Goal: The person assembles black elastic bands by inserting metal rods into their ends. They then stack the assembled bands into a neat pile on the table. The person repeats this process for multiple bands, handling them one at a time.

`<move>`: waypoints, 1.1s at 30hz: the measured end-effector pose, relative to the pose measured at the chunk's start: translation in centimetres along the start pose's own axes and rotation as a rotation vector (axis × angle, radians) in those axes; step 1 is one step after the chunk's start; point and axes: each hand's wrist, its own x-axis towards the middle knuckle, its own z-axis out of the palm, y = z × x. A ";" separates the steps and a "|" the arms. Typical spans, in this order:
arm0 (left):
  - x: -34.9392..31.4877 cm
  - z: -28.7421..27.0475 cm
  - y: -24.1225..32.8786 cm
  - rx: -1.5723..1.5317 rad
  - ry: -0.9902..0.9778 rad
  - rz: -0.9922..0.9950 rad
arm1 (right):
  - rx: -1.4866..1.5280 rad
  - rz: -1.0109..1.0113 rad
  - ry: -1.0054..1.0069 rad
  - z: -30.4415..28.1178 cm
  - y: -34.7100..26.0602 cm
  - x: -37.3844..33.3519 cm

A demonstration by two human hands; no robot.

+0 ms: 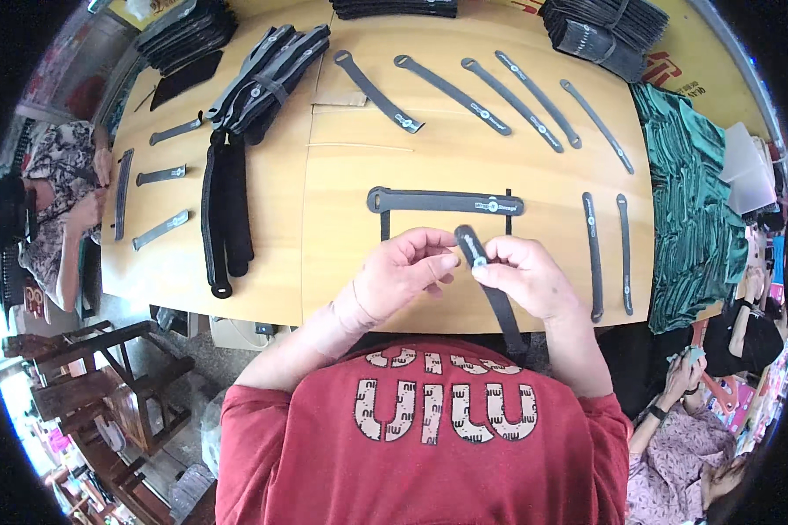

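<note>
My right hand [534, 278] pinches a dark grey strap [502, 308] with a rounded, white-printed end; its tail hangs down past the table's near edge. Just left of that strap is my left hand [404, 269], its fingers loosely bent and apart from the thumb, with nothing visible between them. Beyond both hands, a wider grey strap [429, 201] with a hole at its left end lies across two narrow black bands. Parts of those bands are hidden behind my hands.
Several loose straps [451, 94] lie spread at the back. A bundle of straps [263, 83] with long black ones [228, 219] sits left. Folded green fabric [687, 201] is piled at the right edge. Other people sit on both sides; a wooden stool [114, 376] stands lower left.
</note>
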 end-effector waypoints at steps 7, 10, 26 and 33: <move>-0.4 0.0 -1.0 -0.110 -0.190 -0.294 | 0.730 -0.262 0.485 -0.1 0.0 1.8; -0.9 -0.6 -0.5 -0.098 -0.053 -0.339 | 0.772 -0.258 0.504 -1.0 0.7 1.5; 0.4 -7.2 1.1 0.272 0.457 -0.039 | 0.143 -0.122 0.504 -2.9 4.2 1.6; 1.6 -8.0 1.7 0.802 0.507 -0.045 | -0.213 -0.035 0.601 -3.2 4.5 3.0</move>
